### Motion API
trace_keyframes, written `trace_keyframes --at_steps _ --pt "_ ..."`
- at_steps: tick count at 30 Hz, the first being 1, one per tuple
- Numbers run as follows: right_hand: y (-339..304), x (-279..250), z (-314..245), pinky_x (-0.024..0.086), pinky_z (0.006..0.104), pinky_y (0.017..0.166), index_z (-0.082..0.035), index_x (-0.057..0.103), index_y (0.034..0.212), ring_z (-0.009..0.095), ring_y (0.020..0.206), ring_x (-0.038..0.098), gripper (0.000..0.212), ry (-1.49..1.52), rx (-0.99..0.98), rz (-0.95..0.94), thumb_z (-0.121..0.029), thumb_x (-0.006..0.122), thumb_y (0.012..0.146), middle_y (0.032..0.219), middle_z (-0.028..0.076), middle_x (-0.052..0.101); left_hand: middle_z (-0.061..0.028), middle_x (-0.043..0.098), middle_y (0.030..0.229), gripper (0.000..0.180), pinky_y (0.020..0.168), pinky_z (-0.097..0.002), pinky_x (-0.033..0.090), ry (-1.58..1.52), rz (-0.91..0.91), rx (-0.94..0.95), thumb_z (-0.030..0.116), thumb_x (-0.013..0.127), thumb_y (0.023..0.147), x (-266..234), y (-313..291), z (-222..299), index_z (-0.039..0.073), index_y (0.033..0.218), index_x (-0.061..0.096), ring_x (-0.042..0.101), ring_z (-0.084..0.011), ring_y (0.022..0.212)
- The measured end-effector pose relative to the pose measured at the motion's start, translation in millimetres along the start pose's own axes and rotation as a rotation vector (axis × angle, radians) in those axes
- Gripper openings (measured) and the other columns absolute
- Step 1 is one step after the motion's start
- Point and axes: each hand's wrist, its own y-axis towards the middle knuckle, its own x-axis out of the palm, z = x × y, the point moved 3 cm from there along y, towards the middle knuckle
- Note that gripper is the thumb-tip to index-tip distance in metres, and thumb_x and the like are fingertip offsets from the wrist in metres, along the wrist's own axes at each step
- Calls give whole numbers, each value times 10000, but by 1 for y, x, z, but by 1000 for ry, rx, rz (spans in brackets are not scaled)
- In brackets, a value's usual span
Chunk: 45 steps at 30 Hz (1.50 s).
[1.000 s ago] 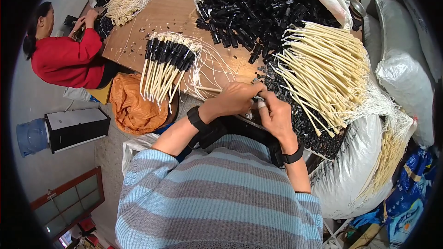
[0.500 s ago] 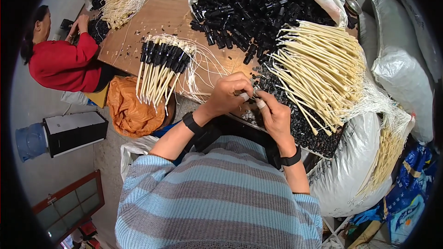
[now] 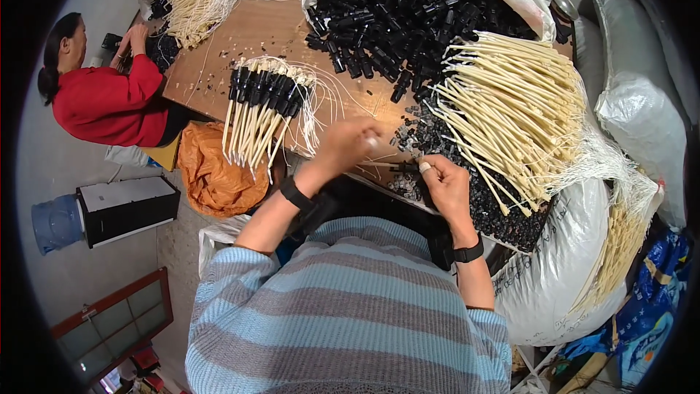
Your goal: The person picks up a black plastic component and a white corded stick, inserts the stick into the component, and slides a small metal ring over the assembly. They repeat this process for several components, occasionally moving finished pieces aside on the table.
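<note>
Over the table's front edge, my left hand (image 3: pixel 343 147) is smeared by motion, its fingers apparently curled; what it holds, if anything, cannot be made out. My right hand (image 3: pixel 446 188) is closed in a pinch, with pale wrapping on a finger. At its fingertips is a small black fitting (image 3: pixel 405 167), with a thin pale stick running left from it. Left of my hands lies a bundle of cream sticks with black fittings (image 3: pixel 266 95), with white threads trailing from it. Small black pieces (image 3: pixel 474 168) spread beside and beyond my right hand.
Black tubular fittings (image 3: pixel 394 22) are heaped at the back. A big pile of cream sticks (image 3: pixel 510 117) lies on the right. White sacks (image 3: pixel 642 95) stand beyond it. An orange bag (image 3: pixel 219 171) hangs by the left edge. A person in red (image 3: pixel 109 102) works at the far left.
My hands have parted: the left has swung left and away from the right. My right hand has shifted slightly right and nearer. The whole view has drifted slightly.
</note>
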Motion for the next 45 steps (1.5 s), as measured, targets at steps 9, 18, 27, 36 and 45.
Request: trace_keyframes --at_steps 9,18,27,36,45 --pt "4 4 -9 358 264 476 -8 678 893 87 495 429 95 -187 -167 57 -74 643 834 550 70 513 -15 586 779 297 595 -231 455 -392 -73 142 -111 651 713 40 13 43 23 978 650 565 -88 678" --pt "4 3 -16 358 266 477 -16 688 893 82 495 421 98 -153 -132 7 -79 646 830 545 57 507 -36 611 752 181 574 -271 447 -381 -13 248 -122 624 676 33 14 38 20 787 640 585 -152 692" --pt "3 4 -17 371 253 505 4 687 926 69 556 448 106 72 -47 -18 -59 634 859 634 34 579 -43 622 799 180 615 -275 467 -435 -38 248 -122 619 679 28 11 35 21 787 632 598 -174 736" --pt "-11 -14 7 309 217 503 -10 685 894 25 549 378 84 44 45 -7 -63 626 863 591 -55 465 -69 633 903 199 744 -313 506 152 -94 490 -51 650 704 36 26 10 57 871 666 620 -242 879" --pt "-3 -9 16 227 203 497 3 668 868 -4 551 294 80 185 121 -7 -56 621 895 603 -119 403 -59 681 906 241 735 -252 507 -365 108 -289 -29 617 783 -9 19 -70 77 986 693 638 -118 845"
